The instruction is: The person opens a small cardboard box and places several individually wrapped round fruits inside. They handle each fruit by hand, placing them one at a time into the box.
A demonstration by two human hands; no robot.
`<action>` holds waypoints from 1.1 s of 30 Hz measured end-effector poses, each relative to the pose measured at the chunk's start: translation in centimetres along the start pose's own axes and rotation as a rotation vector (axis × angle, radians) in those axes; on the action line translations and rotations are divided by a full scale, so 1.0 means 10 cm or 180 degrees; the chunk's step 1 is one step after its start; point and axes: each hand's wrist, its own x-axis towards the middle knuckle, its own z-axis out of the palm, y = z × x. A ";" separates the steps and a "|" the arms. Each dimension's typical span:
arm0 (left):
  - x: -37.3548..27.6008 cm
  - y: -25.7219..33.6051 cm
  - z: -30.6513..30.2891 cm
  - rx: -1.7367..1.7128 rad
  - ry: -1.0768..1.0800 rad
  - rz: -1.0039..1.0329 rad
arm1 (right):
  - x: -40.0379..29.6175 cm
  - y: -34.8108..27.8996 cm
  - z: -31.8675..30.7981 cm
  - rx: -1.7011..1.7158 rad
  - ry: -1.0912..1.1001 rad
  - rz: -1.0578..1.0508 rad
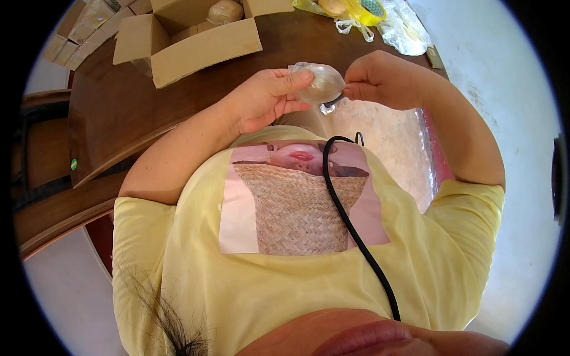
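A pale brown rounded object [327, 83] in clear plastic wrap is held up in front of my chest, near the table's edge. My left hand [278, 93] grips its left end, thumb on top and fingers beneath. At its right end, my right hand [383, 82] pinches the wrap with thumb and fingers. A short dark piece [335, 101] sticks out below these fingertips, with a shiny clear scrap [327, 109] at its end. What that dark piece is cannot be told.
On the brown wooden table [303, 40] stands an open cardboard box [205, 51] with a similar wrapped round object [225, 12] inside. Small cartons [84, 35] are stacked at far left. Yellow tape [372, 12] and plastic bags [403, 29] lie at far right. A black cable [343, 209] crosses my shirt.
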 end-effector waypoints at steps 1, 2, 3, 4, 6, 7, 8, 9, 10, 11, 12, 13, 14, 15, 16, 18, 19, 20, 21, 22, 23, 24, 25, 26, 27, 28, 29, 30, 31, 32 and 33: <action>0.00 0.01 0.01 -0.0042 -0.0023 0.0025 | 0.00 -0.01 0.01 -0.0039 -0.0055 0.0015; -0.01 0.02 0.03 -0.0084 -0.0044 0.0052 | 0.00 -0.03 0.02 -0.0015 -0.0062 0.0024; -0.01 0.03 0.04 -0.0126 -0.0067 0.0077 | -0.01 -0.05 0.02 0.0011 -0.0067 0.0034; -0.01 0.03 0.03 -0.0041 -0.0014 0.0071 | -0.02 -0.07 0.02 0.0036 -0.0073 0.0043; -0.02 0.03 0.02 0.0128 0.0093 0.0060 | -0.02 -0.08 0.04 0.0102 -0.0104 0.0085; -0.03 0.03 0.04 0.0292 0.0161 0.0119 | -0.02 -0.09 0.05 0.0135 -0.0120 0.0106; -0.04 0.02 0.07 0.0456 0.0231 0.0177 | -0.02 -0.09 0.05 0.0155 -0.0166 0.0104; -0.04 0.02 0.08 0.0619 0.0298 0.0236 | -0.02 -0.10 0.05 0.0174 -0.0211 0.0105; -0.04 0.03 0.08 0.0625 0.0252 0.0178 | -0.02 -0.11 0.04 0.0194 -0.0257 0.0105; -0.04 0.03 0.08 0.0630 0.0206 0.0121 | -0.03 -0.11 0.04 0.0204 -0.0261 0.0076; -0.04 0.03 0.08 0.0635 0.0159 0.0063 | -0.03 -0.12 0.04 0.0215 -0.0264 0.0050; -0.03 0.04 0.07 0.0643 0.0053 0.0007 | -0.03 -0.12 0.04 0.0226 -0.0266 0.0023; -0.03 0.05 0.06 0.0650 -0.0053 -0.0049 | -0.04 -0.12 0.04 0.0335 -0.0266 0.0043; -0.04 0.06 0.05 0.0657 -0.0156 -0.0101 | -0.05 -0.12 0.04 0.0440 -0.0264 0.0061; -0.05 0.06 0.04 0.0559 -0.0245 -0.0076 | -0.05 -0.12 0.04 0.0546 -0.0263 0.0078; -0.07 0.05 0.03 0.0363 -0.0426 -0.0025 | -0.07 -0.08 0.02 0.0769 -0.0133 0.0002; -0.07 0.02 0.06 0.0572 -0.0392 0.0207 | -0.07 -0.08 0.02 0.0880 -0.0067 -0.0034; -0.07 -0.03 0.12 0.0782 -0.0357 0.0441 | -0.07 -0.09 0.01 0.0894 -0.0092 0.0025; -0.07 -0.05 0.16 0.0990 -0.0315 0.0673 | -0.08 -0.12 -0.02 0.0908 -0.0120 0.0078; -0.07 -0.04 0.15 0.1184 -0.0300 0.0672 | -0.09 -0.14 -0.04 0.0922 -0.0148 0.0132; -0.06 -0.04 0.15 0.1378 -0.0284 0.0670 | -0.09 -0.15 -0.05 0.0883 -0.0174 0.0125; -0.06 -0.03 0.15 0.1575 -0.0273 0.0667 | -0.09 -0.15 -0.05 0.0846 -0.0196 0.0122; -0.06 -0.03 0.15 0.1549 -0.0275 0.0596 | -0.09 -0.14 -0.06 0.0809 -0.0217 0.0118; -0.06 -0.03 0.15 0.1523 -0.0278 0.0524 | -0.09 -0.13 -0.06 0.0628 -0.0148 0.0045; -0.07 -0.03 0.15 0.1496 -0.0277 0.0450 | -0.08 -0.11 -0.07 0.0448 -0.0082 -0.0029; -0.07 -0.03 0.14 0.1348 -0.0313 0.0317 | -0.07 -0.10 -0.08 0.0268 -0.0016 -0.0104; -0.08 -0.02 0.12 0.1200 -0.0350 0.0184 | -0.08 -0.11 -0.09 0.0080 0.0024 -0.0174; -0.09 -0.01 0.10 0.1053 -0.0385 0.0052 | -0.09 -0.12 -0.12 -0.0110 0.0064 -0.0245; -0.10 -0.01 0.08 0.0967 -0.0484 0.0014 | -0.10 -0.12 -0.13 -0.0299 0.0104 -0.0316; -0.10 0.00 0.06 0.0881 -0.0583 -0.0024 | -0.10 -0.10 -0.13 -0.0365 0.0190 -0.0501; -0.11 0.00 0.05 0.0795 -0.0680 -0.0058 | -0.11 -0.07 -0.12 -0.0435 0.0276 -0.0688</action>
